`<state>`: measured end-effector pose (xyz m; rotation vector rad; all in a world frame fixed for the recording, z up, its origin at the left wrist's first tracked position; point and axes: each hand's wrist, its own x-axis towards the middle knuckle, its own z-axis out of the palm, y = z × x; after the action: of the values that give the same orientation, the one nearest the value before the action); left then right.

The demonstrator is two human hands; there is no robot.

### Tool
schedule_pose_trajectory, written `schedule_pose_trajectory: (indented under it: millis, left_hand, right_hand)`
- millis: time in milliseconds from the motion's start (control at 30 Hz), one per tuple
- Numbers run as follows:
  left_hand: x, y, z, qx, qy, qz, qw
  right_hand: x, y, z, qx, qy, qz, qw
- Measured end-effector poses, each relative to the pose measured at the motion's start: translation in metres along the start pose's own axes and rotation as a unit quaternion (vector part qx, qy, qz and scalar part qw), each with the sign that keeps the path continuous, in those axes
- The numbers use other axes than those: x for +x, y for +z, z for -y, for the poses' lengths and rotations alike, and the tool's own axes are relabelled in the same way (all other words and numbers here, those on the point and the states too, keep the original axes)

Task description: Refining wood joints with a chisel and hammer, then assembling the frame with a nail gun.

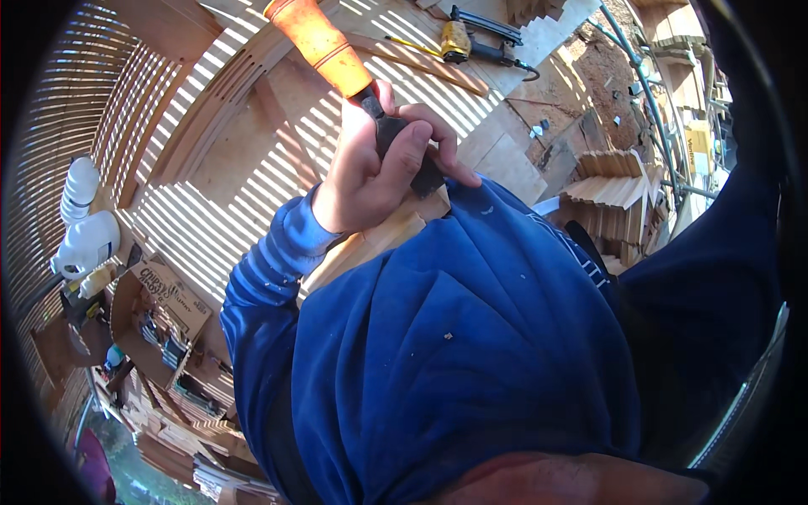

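My left hand (370,172) is closed around the black blade of a chisel (324,50). Its orange ridged handle points up and away, and the thumb lies across the front of the metal. Behind the blade, the other fingers curl round and come out on the right, close to my blue sweatshirt. The blade's lower end is beside a pale piece of wood (370,244), partly hidden by my hand and sweatshirt. My right hand does not show; a dark sleeve fills the shaded right side.
Ahead, a yellow and black nail gun (456,40) lies near a yellow pencil (412,45) and a wood strip (421,63). Stacked wood pieces (610,194) stand at right. White jugs (88,244) and a cardboard box (172,299) are at left. Striped sunlight crosses the wooden surface.
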<state>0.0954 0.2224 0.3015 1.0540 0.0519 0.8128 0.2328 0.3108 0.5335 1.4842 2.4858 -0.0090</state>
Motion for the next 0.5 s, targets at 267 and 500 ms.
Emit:
schedule_pose_trajectory:
  millis: [267, 500]
  left_hand:
    - [0.001, -0.004, 0.001, 0.073, -0.011, 0.031, 0.997]
    - [0.003, -0.002, 0.002, 0.037, 0.016, 0.008, 0.999]
  right_hand:
    - [0.012, -0.011, 0.004, 0.01, -0.03, 0.122, 0.992]
    - [0.022, 0.0, -0.01, 0.044, -0.081, 0.112, 0.989]
